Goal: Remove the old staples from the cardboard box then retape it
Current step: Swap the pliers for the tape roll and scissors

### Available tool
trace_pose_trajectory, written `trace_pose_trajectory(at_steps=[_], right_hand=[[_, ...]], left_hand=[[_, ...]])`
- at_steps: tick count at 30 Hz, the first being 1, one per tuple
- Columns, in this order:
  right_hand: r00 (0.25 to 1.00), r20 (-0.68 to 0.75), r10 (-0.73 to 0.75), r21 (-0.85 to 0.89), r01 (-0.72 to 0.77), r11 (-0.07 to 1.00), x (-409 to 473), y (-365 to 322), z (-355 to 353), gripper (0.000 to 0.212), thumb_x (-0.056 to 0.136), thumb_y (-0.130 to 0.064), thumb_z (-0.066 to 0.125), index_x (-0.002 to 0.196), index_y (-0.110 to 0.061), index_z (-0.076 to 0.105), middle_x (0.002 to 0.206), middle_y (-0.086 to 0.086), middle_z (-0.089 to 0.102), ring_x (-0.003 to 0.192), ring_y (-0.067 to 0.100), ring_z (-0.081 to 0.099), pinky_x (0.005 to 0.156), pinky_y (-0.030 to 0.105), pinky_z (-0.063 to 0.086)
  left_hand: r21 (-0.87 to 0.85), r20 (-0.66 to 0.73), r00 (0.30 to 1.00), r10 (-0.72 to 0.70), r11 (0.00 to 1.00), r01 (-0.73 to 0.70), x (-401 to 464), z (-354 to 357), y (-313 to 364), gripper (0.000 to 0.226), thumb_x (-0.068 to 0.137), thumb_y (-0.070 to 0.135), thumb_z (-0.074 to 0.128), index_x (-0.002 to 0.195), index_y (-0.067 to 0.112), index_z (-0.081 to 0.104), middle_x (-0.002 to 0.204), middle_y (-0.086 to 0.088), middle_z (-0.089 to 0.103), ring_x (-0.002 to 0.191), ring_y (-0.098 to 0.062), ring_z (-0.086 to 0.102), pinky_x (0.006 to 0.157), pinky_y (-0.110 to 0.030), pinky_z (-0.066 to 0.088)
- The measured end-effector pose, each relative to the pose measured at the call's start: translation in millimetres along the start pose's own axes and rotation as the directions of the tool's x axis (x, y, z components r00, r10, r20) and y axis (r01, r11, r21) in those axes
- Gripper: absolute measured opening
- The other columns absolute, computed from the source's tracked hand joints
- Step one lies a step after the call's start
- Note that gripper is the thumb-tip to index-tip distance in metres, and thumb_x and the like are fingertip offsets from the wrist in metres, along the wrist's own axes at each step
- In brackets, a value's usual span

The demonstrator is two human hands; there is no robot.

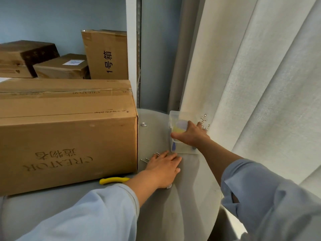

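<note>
L hand [163,168] flat, fingers spread on table [191,197] beside loose staples [150,158]; R hand [190,134] grips clear container [177,119]. Cardboard box [69,136] just left. Recommend: bring container alongside, sweep all staples in, check none stray.

- Rear wall [52,16]: pale blue-grey, evenly lit
- White upright post [131,40] with a slotted metal strip [138,49] along its right edge
- Cream curtain [251,66]: heavy vertical folds filling the right side, small embroidered motif [204,121] near the counter's edge
- Round grey counter [182,197] with two metal studs, one at [143,124]
- Stacked brown cartons [60,66] behind, one upright with printed characters
</note>
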State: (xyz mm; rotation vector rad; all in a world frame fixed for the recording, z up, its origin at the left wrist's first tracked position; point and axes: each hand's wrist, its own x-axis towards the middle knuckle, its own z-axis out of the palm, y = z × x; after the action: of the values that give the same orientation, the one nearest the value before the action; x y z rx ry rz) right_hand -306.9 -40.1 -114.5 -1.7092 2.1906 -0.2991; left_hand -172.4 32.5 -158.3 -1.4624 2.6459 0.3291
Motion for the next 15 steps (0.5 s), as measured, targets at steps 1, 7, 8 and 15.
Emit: trace_pose_trajectory(at_steps=[1, 7, 8, 15], right_hand=[[1.0, 0.009, 0.001, -0.01, -0.001, 1.0, -0.5, 0.9, -0.5, 0.1, 0.068, -0.07, 0.06, 0.147, -0.022, 0.024, 0.156, 0.014, 0.016, 0.138, 0.04, 0.027, 0.107, 0.054, 0.035], [0.999, 0.043, -0.027, -0.055, 0.029, 0.998, -9.4, 1.9, 0.6, 0.101, 0.07, -0.07, 0.059, 0.149, -0.023, 0.017, 0.157, 0.012, 0.012, 0.14, 0.041, 0.021, 0.109, 0.056, 0.031], [0.998, 0.052, -0.028, -0.062, 0.032, 0.998, -10.5, 2.2, 0.5, 0.102, 0.069, -0.071, 0.059, 0.149, -0.023, 0.016, 0.158, 0.012, 0.012, 0.14, 0.041, 0.021, 0.11, 0.056, 0.031], [0.997, 0.065, -0.05, -0.082, 0.055, 0.995, -30.6, -1.5, 4.1, 0.099, 0.074, -0.069, 0.057, 0.15, -0.023, 0.014, 0.159, 0.013, 0.005, 0.144, 0.042, 0.011, 0.114, 0.057, 0.022]], left_hand=[[0.009, 0.001, 1.0, 0.01, 1.0, -0.01, -1.8, -1.0, -0.8, 0.051, 0.103, 0.034, 0.023, 0.152, 0.021, 0.013, 0.159, 0.004, 0.009, 0.146, -0.022, 0.006, 0.118, -0.046, 0.012], [0.043, -0.037, 0.998, 0.049, 0.998, -0.047, -11.1, -7.1, -7.8, 0.042, 0.103, 0.032, 0.027, 0.139, 0.015, 0.04, 0.146, -0.003, 0.038, 0.133, -0.022, 0.035, 0.11, -0.038, 0.03], [0.041, -0.039, 0.999, 0.031, 0.999, -0.03, -12.8, -8.4, -10.3, 0.041, 0.103, 0.032, 0.027, 0.137, 0.014, 0.043, 0.142, -0.004, 0.042, 0.13, -0.022, 0.039, 0.107, -0.038, 0.033], [0.069, 0.008, 0.997, -0.073, 0.995, 0.072, -33.0, -13.5, -22.4, 0.036, 0.103, 0.028, 0.029, 0.126, 0.012, 0.051, 0.13, -0.008, 0.048, 0.121, -0.025, 0.045, 0.097, -0.038, 0.039]])
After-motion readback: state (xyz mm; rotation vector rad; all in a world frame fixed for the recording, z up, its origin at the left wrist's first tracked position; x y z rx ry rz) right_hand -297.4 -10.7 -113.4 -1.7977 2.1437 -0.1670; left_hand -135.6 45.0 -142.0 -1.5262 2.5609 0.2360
